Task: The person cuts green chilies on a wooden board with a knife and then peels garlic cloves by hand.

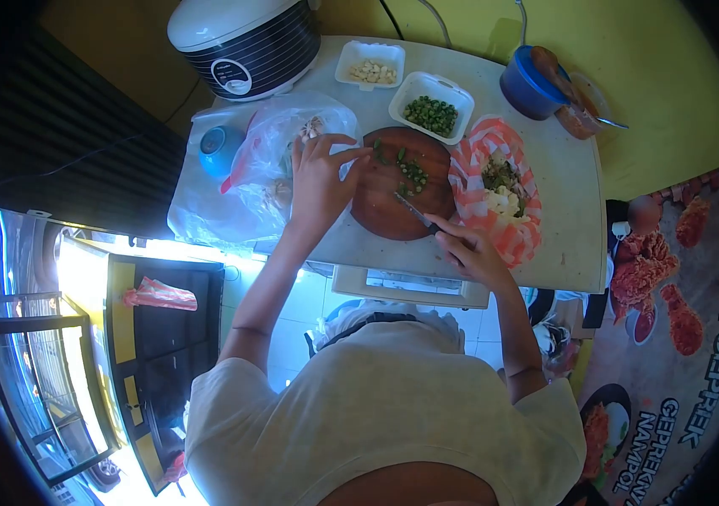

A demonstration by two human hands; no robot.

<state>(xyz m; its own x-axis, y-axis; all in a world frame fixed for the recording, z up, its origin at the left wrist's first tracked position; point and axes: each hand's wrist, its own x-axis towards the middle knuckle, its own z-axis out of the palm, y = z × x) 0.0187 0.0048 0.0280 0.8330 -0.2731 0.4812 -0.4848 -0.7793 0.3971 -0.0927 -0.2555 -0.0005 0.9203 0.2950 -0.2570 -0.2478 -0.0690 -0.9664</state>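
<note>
My right hand (pixel 471 254) is closed round the handle of a small knife (pixel 414 210), its blade over the round wooden cutting board (pixel 393 221). Chopped green pieces (pixel 413 175) lie on the board. My left hand (pixel 323 179) is at the board's left edge, fingers bent and partly spread, thumb and a fingertip near the board; whether something small is between them is too small to tell. Behind it a clear plastic bag (pixel 260 153) holds garlic bulbs (pixel 310 129). Right of the board sits a red-and-white striped bag (pixel 479 202) with white and green scraps.
Behind the board are a white foam tray (pixel 467 103) of chopped greens and another (pixel 342 62) with peeled cloves. A rice cooker (pixel 245 51) stands back left, a blue tub (pixel 530 87) back right, a light-blue cup (pixel 218 150) at left. An open drawer (pixel 410 287) is below the table's front edge.
</note>
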